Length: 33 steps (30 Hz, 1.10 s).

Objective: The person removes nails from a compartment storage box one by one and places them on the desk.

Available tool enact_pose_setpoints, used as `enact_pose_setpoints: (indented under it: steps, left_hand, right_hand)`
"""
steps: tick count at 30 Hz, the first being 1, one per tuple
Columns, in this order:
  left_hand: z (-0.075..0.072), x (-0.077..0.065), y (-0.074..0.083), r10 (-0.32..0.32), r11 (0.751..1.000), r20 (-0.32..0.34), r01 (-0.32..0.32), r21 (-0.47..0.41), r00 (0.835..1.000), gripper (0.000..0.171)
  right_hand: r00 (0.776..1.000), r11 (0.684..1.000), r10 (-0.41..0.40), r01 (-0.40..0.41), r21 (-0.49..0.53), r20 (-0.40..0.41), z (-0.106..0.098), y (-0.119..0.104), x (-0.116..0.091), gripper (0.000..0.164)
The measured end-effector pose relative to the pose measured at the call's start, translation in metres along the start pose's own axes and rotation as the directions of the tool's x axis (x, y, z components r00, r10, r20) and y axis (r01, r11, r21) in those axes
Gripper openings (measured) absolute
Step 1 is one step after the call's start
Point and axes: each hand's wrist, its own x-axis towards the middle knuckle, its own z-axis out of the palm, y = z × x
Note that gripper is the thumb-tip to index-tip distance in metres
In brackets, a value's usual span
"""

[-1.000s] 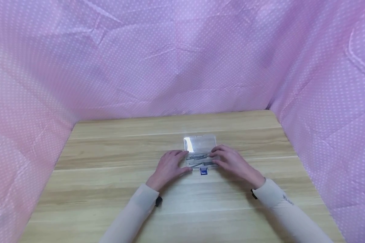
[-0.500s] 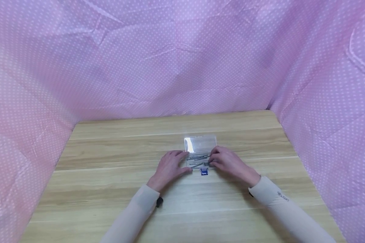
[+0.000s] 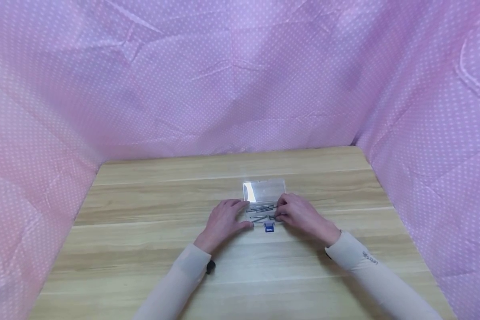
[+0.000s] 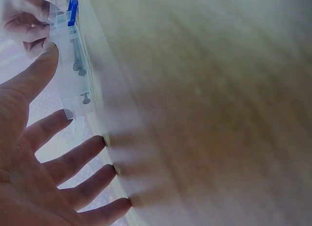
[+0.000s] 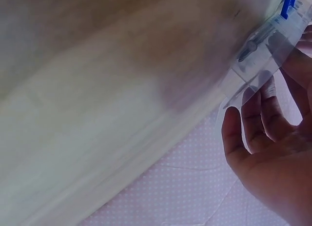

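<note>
Fasteners (image 3: 262, 208), several, one box (image 4: 66, 74), left hand (image 3: 222, 218) gripping it, grasp of right hand (image 3: 301, 217) unclear

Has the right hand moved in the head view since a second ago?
Yes, slightly left. Judged against the right edge of the table, the right hand has shifted inward, reaching farther over the clear box.

Glare streaks the clear lid (image 3: 265, 191); my left hand (image 3: 222, 218) casts soft shadows on the wood-grain tabletop (image 4: 209, 89), blurred in wrist views.
</note>
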Motion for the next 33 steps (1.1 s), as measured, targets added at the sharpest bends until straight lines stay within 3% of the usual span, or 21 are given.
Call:
enact_pose_setpoints:
  steps: [16,27,33]
  left_hand:
    - [0.001,-0.001,0.001,0.003,1.000,-0.003,-0.003,0.004,1.000,0.072]
    - [0.000,0.002,0.004,-0.014,1.000,0.001,0.014,0.018,1.000,0.072]
    - [0.001,0.002,0.004,-0.016,1.000,0.006,0.016,0.021,1.000,0.072]
  right_hand:
    - [0.992,0.999,0.020,-0.014,-0.048,0.127,-0.004,-0.002,0.008,0.008]
    - [0.985,0.981,-0.073,0.099,-0.168,0.153,-0.008,-0.003,0.014,0.005]
    - [0.976,0.975,-0.119,0.149,-0.162,0.181,-0.009,0.000,0.015,0.007]
